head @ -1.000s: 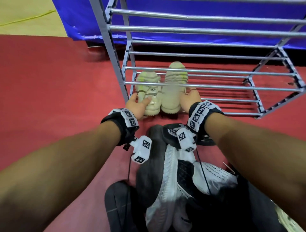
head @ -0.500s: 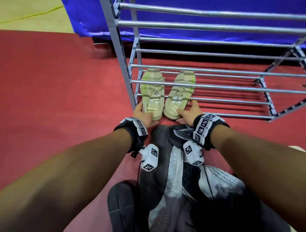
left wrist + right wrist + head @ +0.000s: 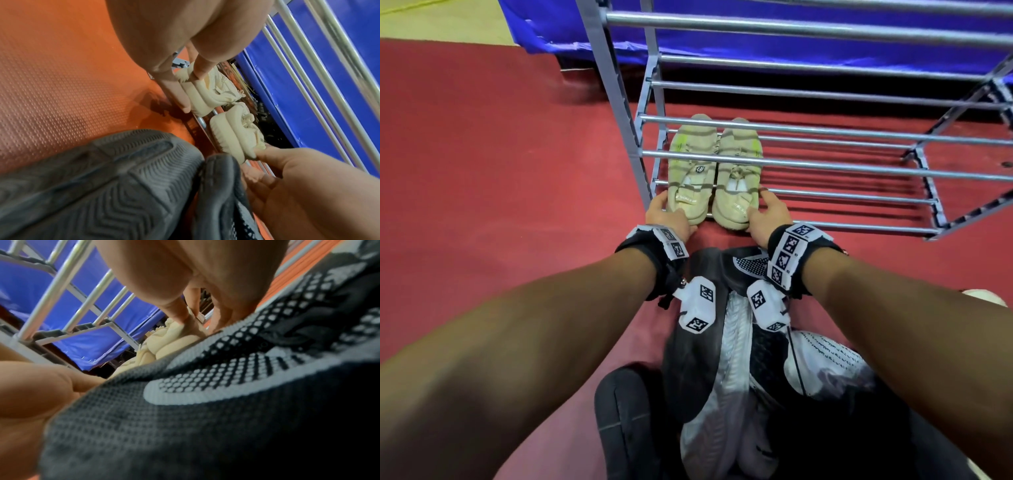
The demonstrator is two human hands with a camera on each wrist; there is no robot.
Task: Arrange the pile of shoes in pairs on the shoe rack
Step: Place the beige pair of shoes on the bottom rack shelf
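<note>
Cream is the colour of the two shoes on the rack's [image 3: 619, 113] bottom tier, side by side, toes away from the person, heels at the front rail. Left shoe [image 3: 690, 171] sits just inside the rack's left post; right shoe [image 3: 738, 174] touches it along the inner side.

Going left to right: the left hand [image 3: 666, 219] cups the left shoe's heel, fingers along its outer side, thumb at the back. In the left wrist view those fingers [image 3: 174, 86] lie against the sole edge, lightly curled round the heel. The right hand [image 3: 767, 216] does the same on the right shoe, fingers on its outer side, thumb [image 3: 265, 152] pressed to the heel rim. Both hands thus grasp one shoe each.

The rack shows three tiers of grey rails in the head view; only the lowest carries shoes.

Below the wrists lies the pile [image 3: 722, 359] on the red floor [image 3: 500, 171]: dark soles and black-and-white mesh uppers, overlapping. At least three shoes show, but I cannot count them exactly. One white shoe tip [image 3: 984, 296] peeks out at the far right edge.

Behind the rack hangs a blue sheet [image 3: 756, 48].
</note>
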